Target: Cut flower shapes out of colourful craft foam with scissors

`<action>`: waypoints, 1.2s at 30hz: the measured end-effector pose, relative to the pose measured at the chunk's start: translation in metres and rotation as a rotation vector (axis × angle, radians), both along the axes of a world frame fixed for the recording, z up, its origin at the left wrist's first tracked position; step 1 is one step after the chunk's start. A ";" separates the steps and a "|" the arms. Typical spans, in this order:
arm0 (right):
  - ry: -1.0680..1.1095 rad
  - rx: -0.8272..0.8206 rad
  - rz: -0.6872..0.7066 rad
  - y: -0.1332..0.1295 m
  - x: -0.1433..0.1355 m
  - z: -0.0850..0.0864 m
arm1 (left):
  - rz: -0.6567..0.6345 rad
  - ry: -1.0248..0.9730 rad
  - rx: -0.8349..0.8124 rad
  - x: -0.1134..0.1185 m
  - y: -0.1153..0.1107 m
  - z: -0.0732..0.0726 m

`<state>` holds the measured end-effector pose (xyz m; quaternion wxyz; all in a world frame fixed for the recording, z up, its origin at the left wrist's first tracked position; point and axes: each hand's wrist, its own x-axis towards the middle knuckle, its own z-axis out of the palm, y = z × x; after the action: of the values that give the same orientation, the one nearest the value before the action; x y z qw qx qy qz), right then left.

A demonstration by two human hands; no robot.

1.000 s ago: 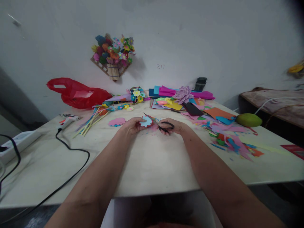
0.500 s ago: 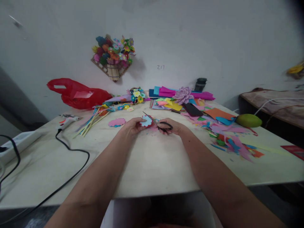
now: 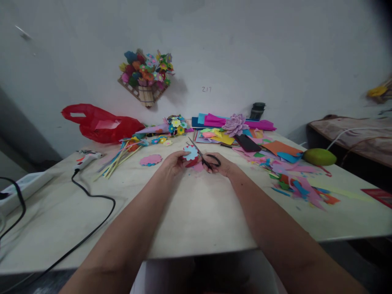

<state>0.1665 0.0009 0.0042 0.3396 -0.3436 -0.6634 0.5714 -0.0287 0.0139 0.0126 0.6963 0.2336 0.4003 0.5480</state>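
Observation:
Between the fingers of my left hand [image 3: 177, 162] is a light-blue flower cutout [image 3: 190, 152], held together with a red piece [image 3: 192, 162] behind and below it. My right hand [image 3: 222, 164] grips black-handled scissors [image 3: 211, 161] by the loops, their blades pointing up and left beside the red piece's edge. Whether the blades touch the piece I cannot tell. A pink scrap [image 3: 198, 166] lies under the blades. Left of my left hand, pink scalloped cutouts [image 3: 150, 159] rest on the table with blue showing beneath.
A glue gun [image 3: 87, 160] with a black cord lies left, near a white power strip [image 3: 27, 188]. Behind are a red plastic bag [image 3: 101, 124], thin strips [image 3: 118, 159] and a lilac flower [image 3: 235, 124]. Coloured scraps [image 3: 306, 190], a phone [image 3: 247, 143] and a green fruit [image 3: 320, 157] are right.
The flower cutout has turned in my left hand, showing more of its blue face and the red below. The scissors have tilted more upright, and the view has shifted slightly.

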 end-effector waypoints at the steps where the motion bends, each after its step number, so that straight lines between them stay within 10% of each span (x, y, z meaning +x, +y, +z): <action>1: 0.012 -0.002 0.001 0.000 0.000 -0.001 | 0.002 -0.002 0.003 0.001 -0.001 0.001; 36: 0.116 -0.050 -0.127 -0.004 -0.016 -0.002 | 0.173 -0.119 0.033 0.030 -0.020 0.007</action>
<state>0.1507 -0.0028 0.0025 0.4045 -0.3598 -0.6050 0.5839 0.0017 -0.0064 0.0197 0.6650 0.1764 0.3678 0.6256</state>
